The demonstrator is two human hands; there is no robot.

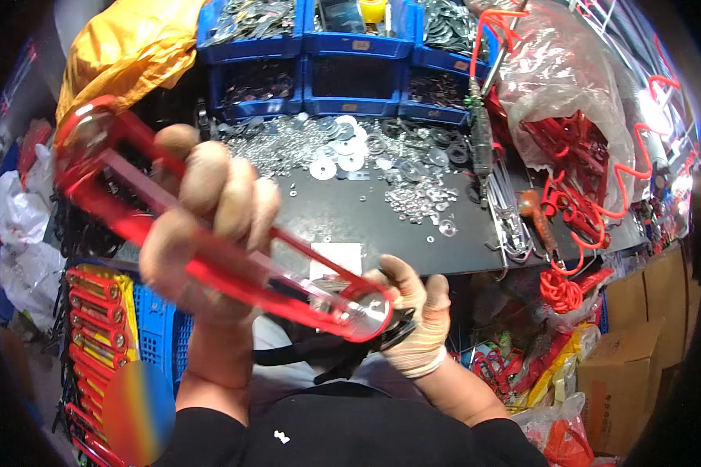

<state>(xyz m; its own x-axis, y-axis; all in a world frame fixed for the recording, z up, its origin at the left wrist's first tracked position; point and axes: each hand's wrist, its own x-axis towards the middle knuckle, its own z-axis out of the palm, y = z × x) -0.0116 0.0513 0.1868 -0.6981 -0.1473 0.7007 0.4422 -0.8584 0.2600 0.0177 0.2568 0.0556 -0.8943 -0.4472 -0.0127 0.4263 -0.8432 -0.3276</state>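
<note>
Left hand [210, 226], bare, closed around the middle of a long red frame [132, 214]; the fingers wrap over its upper bar and hide the stretch beneath them, and the thumb is tucked behind. Right hand [414, 315], in a striped knit glove, closed at the frame's lower end, where it pinches the rounded end together with a black strap [319, 354]. How the strap joins the frame is hidden by the glove and by the frame itself.

The frame is a narrow loop of two red bars with rounded ends, held slantwise in the air above the lap, its upper end [86, 144] high at the left and its lower end [362, 311] near the gloved hand. A pale, glossy strip runs between the bars; its material cannot be made out, and the near parts are blurred.

Behind the hands, a black workbench [366, 222] carries scattered silver washers [343, 152] and small screws. Blue bins [350, 47] stand in rows at its far edge, their contents dark and indistinct. At the right, a clear plastic bag [568, 86] holds more red frames, seen only in part, with a red coiled hose [600, 202] looped in front. At lower left, further red frames [93, 311] stand stacked beside a blue crate [160, 331]. An orange bag [125, 47] lies at upper left, cut off by the rim.
</note>
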